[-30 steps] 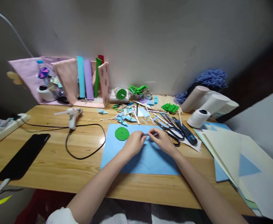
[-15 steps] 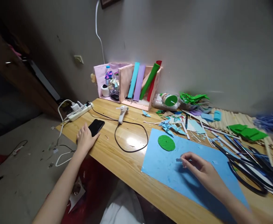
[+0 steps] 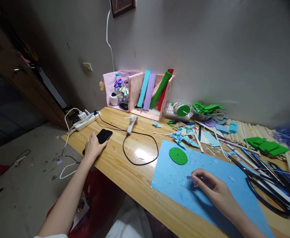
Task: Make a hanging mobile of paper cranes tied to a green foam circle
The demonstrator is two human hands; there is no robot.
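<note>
**Left hand on the phone, right hand pinching a blue scrap**

The left hand reaches far out to the left end of the wooden table and lies over the near end of a black smartphone, fingers loosely curved and resting on it rather than gripped around it. The phone lies flat near the table's left edge, just in front of a white power strip with plugs in it.

The right hand rests on a large light-blue paper sheet spread on the table — thumb and forefinger are closed narrowly on a small blue paper scrap, which sticks out to the left of the fingertips, just above the sheet. A green felt disc lies on the sheet, near the hand but apart from it.

Between the two hands a white glue gun stands on the table, its black cord looping across the wood. Large black scissors lie to the right of the sheet among pens and paper cuttings. At the wall a pink organiser box holds rolled sheets — blue, purple, green, red.
</note>
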